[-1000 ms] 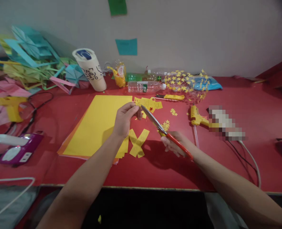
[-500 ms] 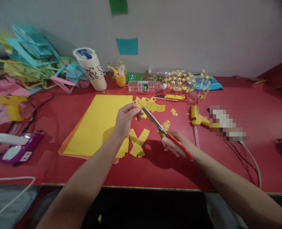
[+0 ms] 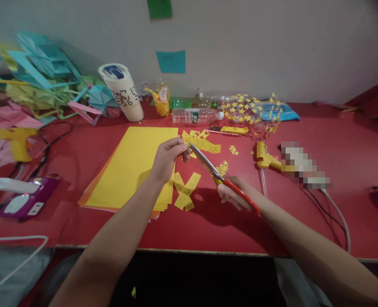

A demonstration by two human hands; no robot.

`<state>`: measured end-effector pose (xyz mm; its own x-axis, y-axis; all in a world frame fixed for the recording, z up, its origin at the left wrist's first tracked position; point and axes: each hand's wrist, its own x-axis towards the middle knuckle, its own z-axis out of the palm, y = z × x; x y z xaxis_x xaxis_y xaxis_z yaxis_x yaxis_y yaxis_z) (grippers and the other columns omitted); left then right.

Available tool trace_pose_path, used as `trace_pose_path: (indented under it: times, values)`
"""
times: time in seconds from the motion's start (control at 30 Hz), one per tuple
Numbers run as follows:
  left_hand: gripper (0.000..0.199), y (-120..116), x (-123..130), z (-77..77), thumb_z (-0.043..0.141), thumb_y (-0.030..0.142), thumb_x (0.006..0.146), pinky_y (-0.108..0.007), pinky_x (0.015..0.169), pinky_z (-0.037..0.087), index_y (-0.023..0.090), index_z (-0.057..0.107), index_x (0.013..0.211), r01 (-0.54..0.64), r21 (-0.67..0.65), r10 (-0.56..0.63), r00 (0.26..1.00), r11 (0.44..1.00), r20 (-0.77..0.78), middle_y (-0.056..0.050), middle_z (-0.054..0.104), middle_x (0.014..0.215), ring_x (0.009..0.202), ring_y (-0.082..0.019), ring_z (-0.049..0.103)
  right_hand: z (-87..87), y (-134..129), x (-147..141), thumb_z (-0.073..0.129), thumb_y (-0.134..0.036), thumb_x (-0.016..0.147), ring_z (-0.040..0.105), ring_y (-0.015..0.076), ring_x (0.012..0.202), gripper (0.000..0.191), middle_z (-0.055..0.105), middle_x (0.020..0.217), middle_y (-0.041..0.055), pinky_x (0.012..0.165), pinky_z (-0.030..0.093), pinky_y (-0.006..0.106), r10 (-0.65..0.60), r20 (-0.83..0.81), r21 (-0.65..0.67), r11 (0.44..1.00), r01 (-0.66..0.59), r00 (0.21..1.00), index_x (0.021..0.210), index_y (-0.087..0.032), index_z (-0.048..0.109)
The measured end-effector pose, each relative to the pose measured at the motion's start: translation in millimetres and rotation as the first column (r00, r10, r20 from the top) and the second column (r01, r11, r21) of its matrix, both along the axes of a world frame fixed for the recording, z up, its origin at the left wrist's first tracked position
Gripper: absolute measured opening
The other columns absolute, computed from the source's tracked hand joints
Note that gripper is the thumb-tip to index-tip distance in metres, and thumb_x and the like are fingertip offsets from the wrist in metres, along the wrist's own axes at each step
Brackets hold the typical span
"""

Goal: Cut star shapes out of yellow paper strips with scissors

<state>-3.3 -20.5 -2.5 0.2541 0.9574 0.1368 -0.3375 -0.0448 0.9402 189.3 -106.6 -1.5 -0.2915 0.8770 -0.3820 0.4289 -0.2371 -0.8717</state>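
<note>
A strip of yellow paper marked with star outlines extends rightward from my left hand, whose thumb and forefinger are pinched together on its end. In my right hand is a pair of scissors with red handles; its blades point up and left. The blade tips meet the strip close to my left fingertips, and the blades look nearly closed. Under the scissors lies a small pile of cut yellow stars. Crossed yellow strips rest on the table between my forearms.
Stacked yellow sheets lie at left on the red table. Behind are a white tumbler, clear bottles, a yellow cutter and a star-covered clear piece. A yellow glue gun lies right; folded paper fills the left.
The free end of the yellow strip has dipped slightly. Both hands and the scissors have barely moved.
</note>
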Motion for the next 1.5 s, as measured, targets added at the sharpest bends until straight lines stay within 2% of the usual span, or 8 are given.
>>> trace_pose_path:
  times: [0.2,0.3,0.47,0.67,0.8,1.27,1.37,1.5]
  values:
    - [0.012,0.8,-3.2,-1.2,0.058,0.017,0.066,-0.020,0.047,0.042,0.016,0.058,0.054,0.018,0.004,-0.018,1.000,1.000,-0.025,0.003,0.056,0.048,0.045,-0.006,0.051,-1.1,0.2,0.7,0.053,-0.058,0.072,0.046,0.0087,0.034,0.043,0.043,0.038,-0.0045,0.038,0.036,0.022,0.015,0.027,-0.002,1.000,-0.015,1.000,0.056,-0.019,0.046]
    - [0.012,1.3,-4.9,-1.5,0.058,0.018,0.066,-0.020,0.047,0.042,0.016,0.058,0.054,0.027,0.009,-0.026,0.999,1.000,-0.041,0.003,0.056,0.048,0.045,-0.006,0.051,-1.2,0.2,0.4,0.053,-0.058,0.072,0.041,0.0062,0.031,0.043,0.045,0.038,-0.0050,0.039,0.037,0.022,0.011,0.010,-0.012,1.000,-0.011,1.000,0.056,-0.019,0.045]
    - [0.012,2.8,-5.8,-1.1,0.058,0.018,0.065,-0.020,0.047,0.042,0.016,0.058,0.053,0.029,0.018,-0.028,0.998,0.999,-0.058,0.003,0.056,0.048,0.046,-0.006,0.051,0.1,-0.2,-1.1,0.056,-0.063,0.068,0.036,0.0030,0.026,0.048,0.052,0.044,-0.0029,0.030,0.028,0.019,-0.010,-0.007,-0.048,0.999,0.009,1.000,0.054,-0.019,0.043]
    - [0.011,3.4,-6.9,-1.5,0.058,0.018,0.066,-0.021,0.047,0.042,0.017,0.059,0.055,0.034,0.025,-0.032,0.997,0.999,-0.065,0.003,0.056,0.049,0.046,-0.007,0.050,2.8,0.1,-2.3,0.056,-0.060,0.069,0.036,0.0040,0.026,0.045,0.044,0.037,-0.0064,0.029,0.027,0.018,0.005,0.004,-0.044,0.999,-0.005,1.000,0.054,-0.020,0.041]
    - [0.012,3.2,-6.9,-1.1,0.058,0.019,0.065,-0.021,0.047,0.043,0.017,0.057,0.053,0.022,0.022,-0.020,0.997,1.000,-0.080,0.003,0.056,0.048,0.046,-0.007,0.050,4.8,0.0,-3.2,0.057,-0.060,0.067,0.035,0.0037,0.025,0.045,0.050,0.041,-0.0041,0.026,0.026,0.018,-0.024,0.038,-0.061,0.998,0.027,0.999,0.054,-0.020,0.042]
    - [0.014,4.2,-8.3,-1.2,0.057,0.018,0.067,-0.021,0.047,0.041,0.016,0.058,0.053,0.046,0.010,-0.045,0.997,0.999,-0.067,0.002,0.056,0.049,0.045,-0.007,0.050,4.3,-0.3,-2.5,0.058,-0.063,0.067,0.036,0.0046,0.025,0.049,0.044,0.036,-0.0061,0.028,0.027,0.018,-0.023,0.029,-0.041,0.999,0.024,0.999,0.053,-0.020,0.041]
    - [0.013,5.0,-8.8,-0.3,0.057,0.019,0.068,-0.022,0.048,0.042,0.017,0.059,0.056,0.027,0.037,-0.024,0.996,0.999,-0.083,0.003,0.055,0.050,0.046,-0.007,0.050,4.1,-0.6,-1.9,0.059,-0.064,0.066,0.036,0.0048,0.026,0.049,0.039,0.032,-0.0079,0.030,0.030,0.018,-0.026,0.007,-0.035,0.999,0.026,1.000,0.053,-0.020,0.041]
    - [0.011,5.5,-9.0,0.4,0.058,0.018,0.067,-0.022,0.051,0.042,0.017,0.057,0.056,-0.029,0.078,0.038,0.993,0.997,-0.113,0.003,0.052,0.050,0.048,-0.007,0.049,1.1,0.0,-0.4,0.060,-0.065,0.065,0.035,0.0038,0.025,0.050,0.046,0.037,-0.0051,0.029,0.030,0.019,-0.029,-0.016,-0.052,0.998,0.028,0.999,0.054,-0.020,0.042]
